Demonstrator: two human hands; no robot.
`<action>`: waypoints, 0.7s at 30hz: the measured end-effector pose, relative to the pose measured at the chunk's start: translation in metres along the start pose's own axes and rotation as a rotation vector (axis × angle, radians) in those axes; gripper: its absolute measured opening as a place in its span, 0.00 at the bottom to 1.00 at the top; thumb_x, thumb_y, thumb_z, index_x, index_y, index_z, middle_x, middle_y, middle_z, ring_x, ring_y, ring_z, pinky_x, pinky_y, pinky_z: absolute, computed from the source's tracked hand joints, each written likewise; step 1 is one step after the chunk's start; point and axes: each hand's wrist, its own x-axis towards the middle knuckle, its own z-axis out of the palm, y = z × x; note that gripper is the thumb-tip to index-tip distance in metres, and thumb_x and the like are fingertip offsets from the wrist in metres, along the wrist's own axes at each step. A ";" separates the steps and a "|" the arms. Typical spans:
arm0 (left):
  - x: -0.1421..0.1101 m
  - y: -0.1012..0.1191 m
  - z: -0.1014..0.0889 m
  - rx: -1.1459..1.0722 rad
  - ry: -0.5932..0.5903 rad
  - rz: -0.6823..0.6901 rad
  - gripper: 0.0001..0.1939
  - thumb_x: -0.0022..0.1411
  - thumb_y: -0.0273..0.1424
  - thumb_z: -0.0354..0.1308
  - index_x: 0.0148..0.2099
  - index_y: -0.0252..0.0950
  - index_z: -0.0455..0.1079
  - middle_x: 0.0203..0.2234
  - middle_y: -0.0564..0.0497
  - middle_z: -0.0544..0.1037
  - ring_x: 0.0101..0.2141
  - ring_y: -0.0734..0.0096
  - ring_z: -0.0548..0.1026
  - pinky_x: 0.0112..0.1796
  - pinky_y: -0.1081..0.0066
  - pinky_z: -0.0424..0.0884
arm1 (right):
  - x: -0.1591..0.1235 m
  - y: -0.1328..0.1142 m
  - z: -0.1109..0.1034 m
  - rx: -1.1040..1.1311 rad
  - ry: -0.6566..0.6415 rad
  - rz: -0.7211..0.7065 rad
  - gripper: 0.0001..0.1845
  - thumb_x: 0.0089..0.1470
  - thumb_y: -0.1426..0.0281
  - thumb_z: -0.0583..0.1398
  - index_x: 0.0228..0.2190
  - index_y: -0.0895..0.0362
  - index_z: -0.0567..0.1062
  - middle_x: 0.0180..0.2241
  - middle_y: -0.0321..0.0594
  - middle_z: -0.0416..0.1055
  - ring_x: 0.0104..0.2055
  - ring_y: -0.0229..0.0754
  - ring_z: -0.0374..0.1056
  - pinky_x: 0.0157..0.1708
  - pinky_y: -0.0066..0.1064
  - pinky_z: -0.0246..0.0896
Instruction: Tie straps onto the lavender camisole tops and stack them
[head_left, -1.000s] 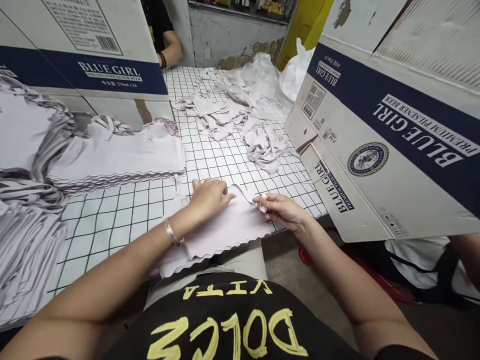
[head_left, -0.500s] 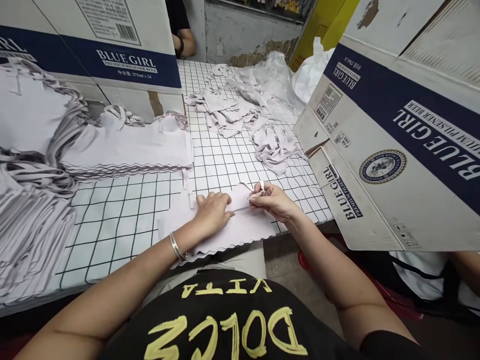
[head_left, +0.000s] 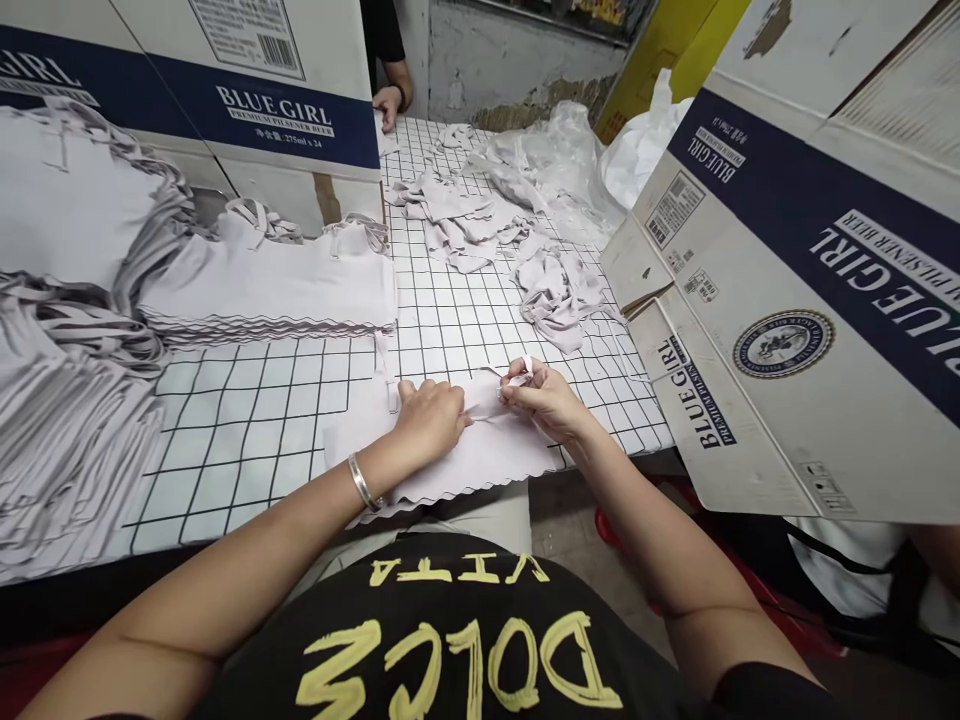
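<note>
A pale lilac camisole [head_left: 495, 455] with a wavy hem lies flat at the table's front edge. My left hand [head_left: 431, 420], with a silver bracelet at its wrist, rests on it; its fingers are curled and closed on a fold of the cloth. At the camisole's upper right, my right hand [head_left: 544, 398] pinches a thin white strap [head_left: 517, 380] between thumb and fingers, and a small loop rises above the fingertips. Another strap [head_left: 381, 355] lies on the table to the left of my left hand.
Stacked camisoles [head_left: 277, 275] and further piles [head_left: 60, 400] fill the left side. Crumpled lilac pieces [head_left: 559, 295] and a clear plastic bag [head_left: 559, 160] lie farther back. Beer cartons stand at left [head_left: 277, 115] and right [head_left: 750, 300]. Another person's hand [head_left: 388, 105] shows behind the left carton.
The view has shifted slightly, moving things rightward. My hands keep almost the same places, with the cloth between them lifted a little. The other person's hand has come into view at the back.
</note>
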 end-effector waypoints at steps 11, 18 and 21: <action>-0.008 -0.010 0.012 -0.010 0.281 0.147 0.12 0.66 0.30 0.51 0.34 0.41 0.74 0.34 0.48 0.77 0.42 0.57 0.65 0.42 0.54 0.48 | 0.006 0.009 -0.002 -0.072 -0.033 -0.054 0.21 0.39 0.70 0.71 0.31 0.56 0.66 0.29 0.33 0.71 0.28 0.33 0.65 0.32 0.28 0.60; -0.007 -0.009 0.011 -0.194 0.140 0.020 0.08 0.63 0.37 0.55 0.37 0.41 0.74 0.36 0.49 0.79 0.43 0.56 0.67 0.44 0.55 0.50 | 0.008 0.015 -0.002 -0.132 -0.017 -0.072 0.20 0.40 0.68 0.69 0.31 0.55 0.64 0.29 0.32 0.69 0.27 0.33 0.63 0.32 0.30 0.59; -0.004 -0.007 0.011 -0.252 0.111 -0.045 0.08 0.61 0.38 0.58 0.38 0.41 0.75 0.37 0.49 0.79 0.44 0.56 0.68 0.45 0.55 0.51 | 0.008 0.014 0.003 -0.160 -0.053 -0.103 0.19 0.42 0.67 0.69 0.31 0.55 0.64 0.31 0.33 0.69 0.27 0.33 0.62 0.31 0.29 0.58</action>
